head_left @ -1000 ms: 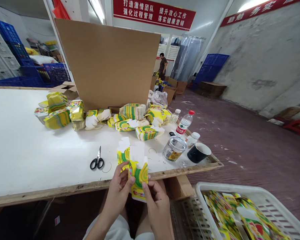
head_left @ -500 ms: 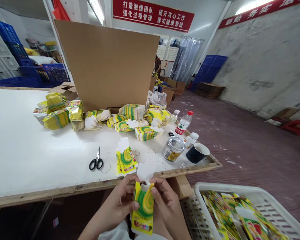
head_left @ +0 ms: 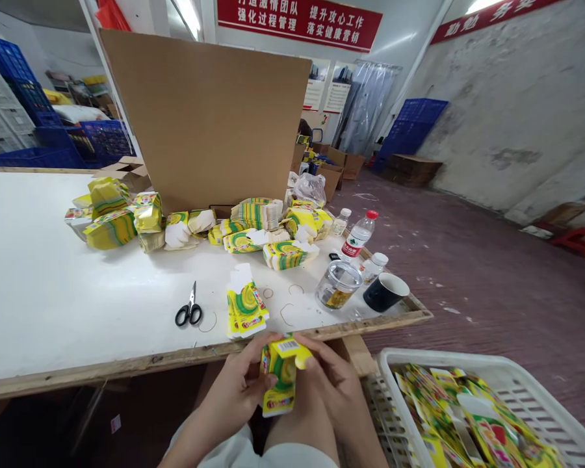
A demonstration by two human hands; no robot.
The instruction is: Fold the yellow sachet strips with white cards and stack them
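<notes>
A small yellow-and-green paper carton (head_left: 283,382) is held low in front of the table edge, with a barcode flap at its top. My left hand (head_left: 236,385) grips its left side, thumb across the front panel. My right hand (head_left: 340,383) is closed at the upper right corner, thumb and fingers on a yellow side flap that bends outward. A small stack of flat cartons (head_left: 246,305) lies on the table just beyond my hands. Left of it are black-handled scissors (head_left: 190,309).
Bundled cartons (head_left: 258,214) line the white table (head_left: 34,286) before a cardboard panel (head_left: 209,123). On the right stand a clear jar (head_left: 338,286), a dark mug (head_left: 385,292) and a water bottle (head_left: 358,237). A white basket (head_left: 385,390) of cartons sits at lower right.
The carton's white top flap stood up before; now a barcode flap lies over the top. My right hand has shifted to the right, and the carton sits slightly higher and tilted.
</notes>
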